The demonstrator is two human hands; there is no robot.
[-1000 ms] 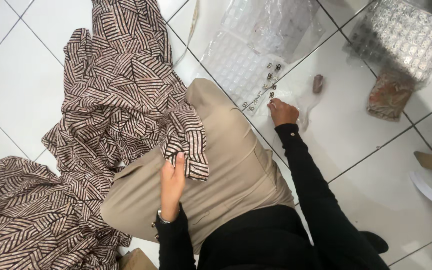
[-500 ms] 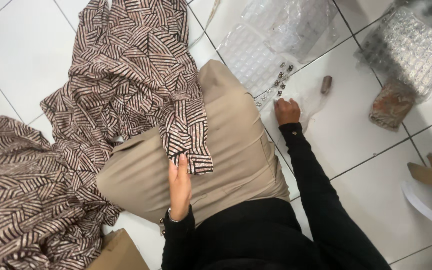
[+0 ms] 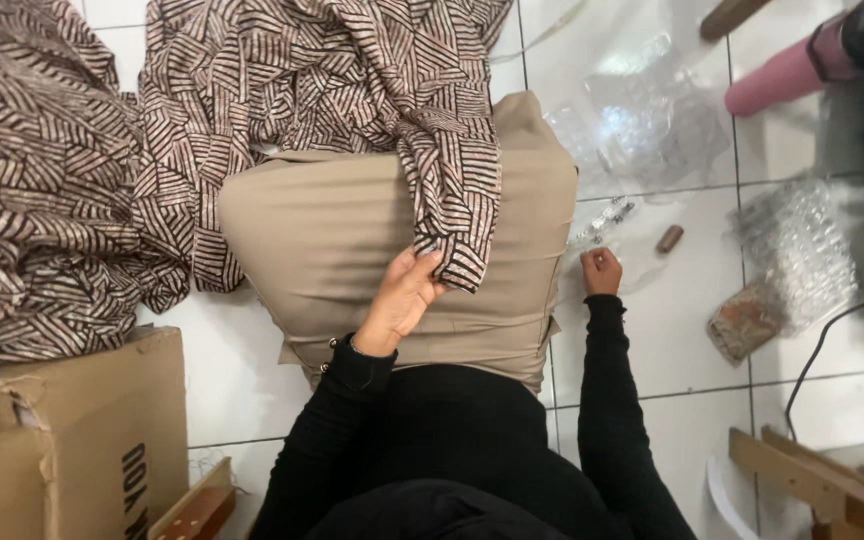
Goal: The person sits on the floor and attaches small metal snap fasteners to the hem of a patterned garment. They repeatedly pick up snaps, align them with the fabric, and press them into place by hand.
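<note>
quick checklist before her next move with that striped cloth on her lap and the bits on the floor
1. Left hand on the striped fabric: ok, fingers touch its hanging end over the beige lap.
2. Right hand at the floor: ok, it rests on the white tile beside the clear plastic bag.
3. What the right hand pinches: cannot tell, fingers are curled and too small to read.
4. Small brown cylinder: ok, lying apart from the right hand.
5. Fabric free to pull: not ok, the rest lies bunched on the floor.
6. Cardboard box: ok, clear of both hands.
</note>
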